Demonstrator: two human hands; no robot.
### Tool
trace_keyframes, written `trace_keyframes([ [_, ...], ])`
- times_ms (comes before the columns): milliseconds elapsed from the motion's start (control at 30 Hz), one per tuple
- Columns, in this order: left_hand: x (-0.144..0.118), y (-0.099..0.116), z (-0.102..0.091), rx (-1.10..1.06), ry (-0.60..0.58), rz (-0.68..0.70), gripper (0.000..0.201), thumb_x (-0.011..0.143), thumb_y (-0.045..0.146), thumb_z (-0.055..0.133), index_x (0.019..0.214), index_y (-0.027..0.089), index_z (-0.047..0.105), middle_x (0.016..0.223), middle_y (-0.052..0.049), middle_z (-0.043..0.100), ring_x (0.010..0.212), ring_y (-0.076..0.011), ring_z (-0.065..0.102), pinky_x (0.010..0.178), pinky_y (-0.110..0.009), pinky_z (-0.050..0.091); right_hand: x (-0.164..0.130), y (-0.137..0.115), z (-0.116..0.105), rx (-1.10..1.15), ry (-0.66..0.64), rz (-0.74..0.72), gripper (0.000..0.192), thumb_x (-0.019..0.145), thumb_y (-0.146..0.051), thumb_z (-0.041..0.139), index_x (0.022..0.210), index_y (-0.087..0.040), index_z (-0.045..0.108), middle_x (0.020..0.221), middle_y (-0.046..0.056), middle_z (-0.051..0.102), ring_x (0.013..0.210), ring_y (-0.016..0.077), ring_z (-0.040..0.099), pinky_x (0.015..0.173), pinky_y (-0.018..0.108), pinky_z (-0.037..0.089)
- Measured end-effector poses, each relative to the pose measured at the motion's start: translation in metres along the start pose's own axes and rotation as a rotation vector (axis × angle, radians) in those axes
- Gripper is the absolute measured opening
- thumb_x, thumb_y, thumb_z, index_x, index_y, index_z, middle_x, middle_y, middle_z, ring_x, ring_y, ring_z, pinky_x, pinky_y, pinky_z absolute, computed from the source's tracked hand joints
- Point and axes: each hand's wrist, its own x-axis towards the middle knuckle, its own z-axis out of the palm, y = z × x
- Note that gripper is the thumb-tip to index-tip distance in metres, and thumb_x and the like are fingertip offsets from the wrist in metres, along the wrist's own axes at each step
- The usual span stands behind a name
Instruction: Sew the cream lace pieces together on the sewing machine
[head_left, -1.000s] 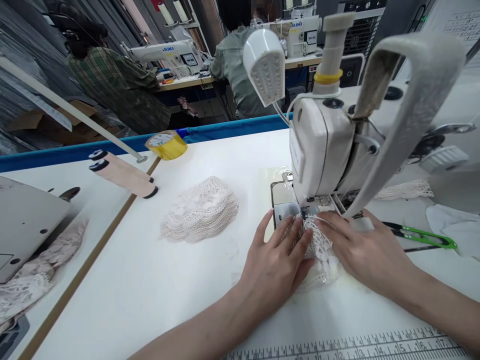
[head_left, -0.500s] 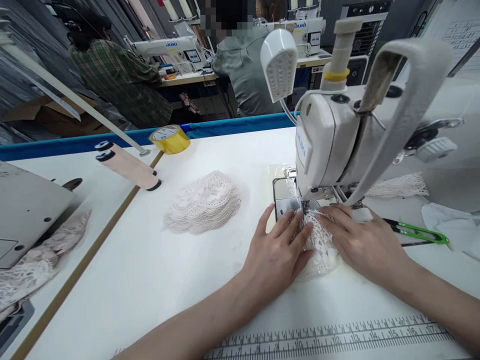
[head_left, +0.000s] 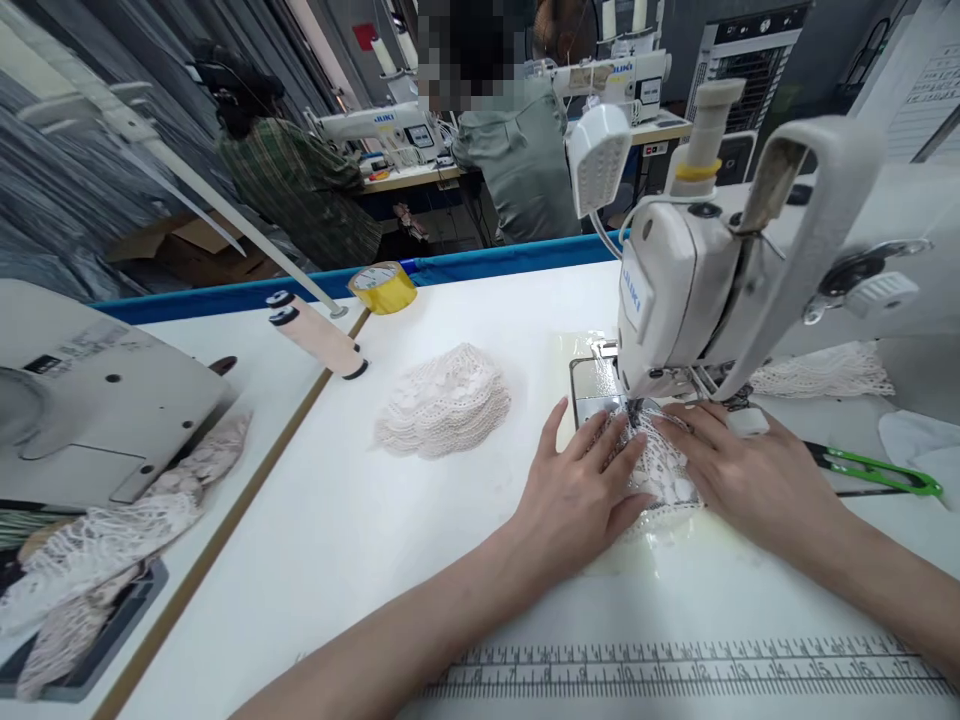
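While flat, open-fingered pressure is being applied by left hand [head_left: 581,490] and right hand [head_left: 739,475], the lace piece [head_left: 660,475] is being pinned between them, its far end lying under the sewing machine [head_left: 675,290] presser foot.

A small piece of white lace [head_left: 660,475] lies flat, right of the frame's centre. It is openwork with a scalloped lower edge, its upper end tucked under the needle of the sewing machine [head_left: 675,290].
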Motion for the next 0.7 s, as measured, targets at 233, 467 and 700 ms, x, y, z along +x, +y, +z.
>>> trace_keyframes([
  [233,-0.011,0.005,-0.028,-0.02,0.059,0.135,0.031,0.091,0.044,0.051,0.101,0.016,0.063,0.081,-0.002,0.066,0.07,-0.015,0.056,0.064,-0.032,0.039,-0.003,0.009,-0.019,0.385,0.008,-0.056,0.024,0.088,-0.012,0.041,0.094,-0.02,0.064,0.101,0.005,0.067,0.07,0.0171,0.061,0.068,0.035,0.046],
  [467,-0.028,0.014,-0.031,0.045,-0.042,0.18,0.017,0.093,0.013,0.042,0.093,0.015,0.058,0.081,-0.001,0.062,0.055,-0.0103,0.05,0.049,-0.026,0.034,-0.001,0.015,-0.025,0.646,-0.342,-0.032,0.022,0.094,-0.023,0.041,0.087,-0.022,0.061,0.101,0.002,0.062,0.065,0.0122,0.06,0.053,0.026,0.039],
  [700,-0.009,0.016,-0.047,-0.275,-0.282,-0.26,0.019,0.097,0.017,0.03,0.098,0.018,0.049,0.081,0.0,0.063,0.055,-0.0108,0.055,0.049,-0.021,0.041,0.01,0.017,-0.037,0.879,-0.414,0.233,0.022,0.096,-0.027,0.041,0.09,-0.022,0.061,0.073,-0.001,0.064,0.061,0.0123,0.059,0.055,0.025,0.042],
])
